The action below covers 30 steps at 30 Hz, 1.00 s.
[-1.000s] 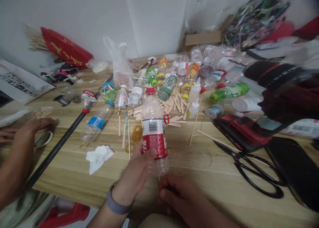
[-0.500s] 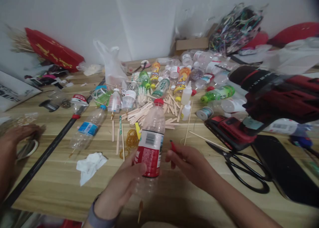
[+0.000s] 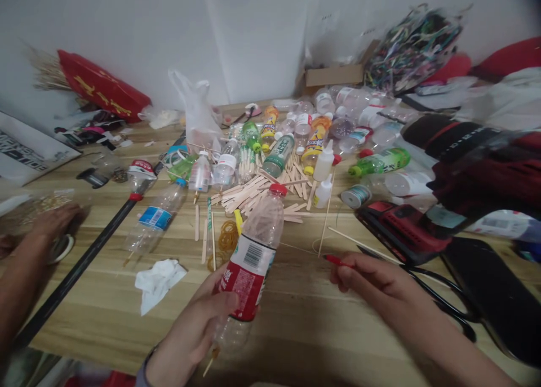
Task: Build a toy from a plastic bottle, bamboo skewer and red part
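My left hand (image 3: 192,325) is wrapped round a clear plastic bottle (image 3: 257,223) with a red cap and a red-and-white label. The bottle leans, its cap pointing up and away, and a thin wooden stick (image 3: 208,366) pokes out of its bottom end. To the right of it, my right hand (image 3: 374,280) pinches a small slim red piece (image 3: 337,261) with a dark tip, too small to name exactly. Behind the bottle lie rubber bands (image 3: 228,236) and a heap of flat wooden sticks (image 3: 240,194). A thin thread (image 3: 302,248) runs over the table between bottle and right hand.
Scissors (image 3: 439,288), a black phone (image 3: 494,302) and a red-and-black power drill (image 3: 448,207) occupy the right side. Many bottles crowd the back. At left are a crumpled tissue (image 3: 158,283), a blue-labelled bottle (image 3: 155,218), a black pole (image 3: 91,252) and another person's hand (image 3: 59,223).
My right hand has moved right, away from the bottle, with the red piece now pointing left. The bottle has tilted further and come slightly lower. The other person's hand has shifted.
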Each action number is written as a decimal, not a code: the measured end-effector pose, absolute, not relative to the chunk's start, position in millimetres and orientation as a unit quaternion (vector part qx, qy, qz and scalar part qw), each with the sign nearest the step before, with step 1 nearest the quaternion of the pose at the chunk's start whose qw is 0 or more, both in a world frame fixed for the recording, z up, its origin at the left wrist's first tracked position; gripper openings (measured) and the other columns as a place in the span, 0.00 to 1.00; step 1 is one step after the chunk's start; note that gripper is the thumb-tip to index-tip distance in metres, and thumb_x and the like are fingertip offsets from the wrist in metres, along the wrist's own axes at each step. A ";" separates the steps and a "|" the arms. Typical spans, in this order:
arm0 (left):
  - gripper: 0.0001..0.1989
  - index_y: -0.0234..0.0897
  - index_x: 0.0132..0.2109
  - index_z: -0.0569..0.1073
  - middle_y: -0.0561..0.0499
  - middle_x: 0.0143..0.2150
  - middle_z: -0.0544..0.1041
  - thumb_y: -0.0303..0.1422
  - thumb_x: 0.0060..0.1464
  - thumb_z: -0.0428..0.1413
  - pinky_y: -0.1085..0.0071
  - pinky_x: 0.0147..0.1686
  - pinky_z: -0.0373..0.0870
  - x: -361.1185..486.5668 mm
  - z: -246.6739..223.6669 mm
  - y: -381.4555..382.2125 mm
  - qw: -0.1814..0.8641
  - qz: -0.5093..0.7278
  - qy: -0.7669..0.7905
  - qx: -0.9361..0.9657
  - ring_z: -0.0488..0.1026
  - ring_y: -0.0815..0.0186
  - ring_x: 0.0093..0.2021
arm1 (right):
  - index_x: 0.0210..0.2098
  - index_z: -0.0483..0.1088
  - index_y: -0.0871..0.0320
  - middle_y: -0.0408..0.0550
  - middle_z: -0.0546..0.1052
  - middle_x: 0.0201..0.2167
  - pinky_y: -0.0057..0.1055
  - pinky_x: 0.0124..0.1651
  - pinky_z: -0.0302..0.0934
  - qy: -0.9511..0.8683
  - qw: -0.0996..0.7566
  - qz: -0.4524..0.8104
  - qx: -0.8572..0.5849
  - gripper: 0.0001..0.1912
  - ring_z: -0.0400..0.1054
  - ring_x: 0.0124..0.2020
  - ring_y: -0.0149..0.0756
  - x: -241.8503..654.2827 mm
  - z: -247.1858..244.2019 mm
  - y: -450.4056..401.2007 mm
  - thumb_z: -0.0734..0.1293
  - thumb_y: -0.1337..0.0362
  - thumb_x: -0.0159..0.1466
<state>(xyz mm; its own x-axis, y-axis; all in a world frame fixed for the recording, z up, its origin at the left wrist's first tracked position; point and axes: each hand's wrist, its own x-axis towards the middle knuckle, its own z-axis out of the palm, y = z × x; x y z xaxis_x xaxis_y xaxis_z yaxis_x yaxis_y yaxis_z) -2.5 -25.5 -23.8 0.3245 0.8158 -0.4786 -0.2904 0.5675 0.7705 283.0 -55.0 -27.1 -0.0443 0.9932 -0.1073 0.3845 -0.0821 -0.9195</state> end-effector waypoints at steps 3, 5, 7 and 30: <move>0.19 0.39 0.39 0.82 0.49 0.35 0.82 0.36 0.37 0.73 0.68 0.37 0.75 1.8 -20.6 -27.2 0.770 0.353 0.449 0.284 0.76 0.62 0.34 | 0.26 0.70 0.54 0.45 0.71 0.23 0.33 0.29 0.57 -0.609 0.344 0.411 -0.585 0.19 0.65 0.27 0.39 265.8 -24.2 -51.4 0.61 0.50 0.67; 0.18 0.40 0.40 0.82 0.49 0.37 0.83 0.37 0.39 0.72 0.67 0.40 0.75 5.4 -17.4 -29.6 0.773 0.340 0.453 0.286 0.77 0.60 0.36 | 0.25 0.69 0.54 0.45 0.71 0.23 0.32 0.30 0.56 -0.624 0.345 0.411 -0.568 0.19 0.65 0.27 0.38 252.9 -21.3 -47.9 0.60 0.53 0.68; 0.19 0.41 0.42 0.82 0.49 0.37 0.83 0.35 0.40 0.72 0.67 0.40 0.75 7.8 -14.7 -32.4 0.775 0.327 0.455 0.292 0.77 0.60 0.37 | 0.25 0.69 0.54 0.44 0.72 0.22 0.31 0.29 0.56 -0.633 0.346 0.423 -0.548 0.19 0.65 0.26 0.37 242.5 -19.1 -44.6 0.59 0.53 0.68; 0.43 0.41 0.53 0.80 0.47 0.41 0.85 0.41 0.23 0.78 0.64 0.46 0.75 -22.6 -26.8 -45.8 0.732 0.353 0.504 0.292 0.79 0.51 0.43 | 0.24 0.58 0.53 0.43 0.65 0.23 0.32 0.30 0.52 -0.628 0.299 0.439 -0.569 0.19 0.61 0.27 0.37 252.3 -28.2 -70.9 0.56 0.51 0.68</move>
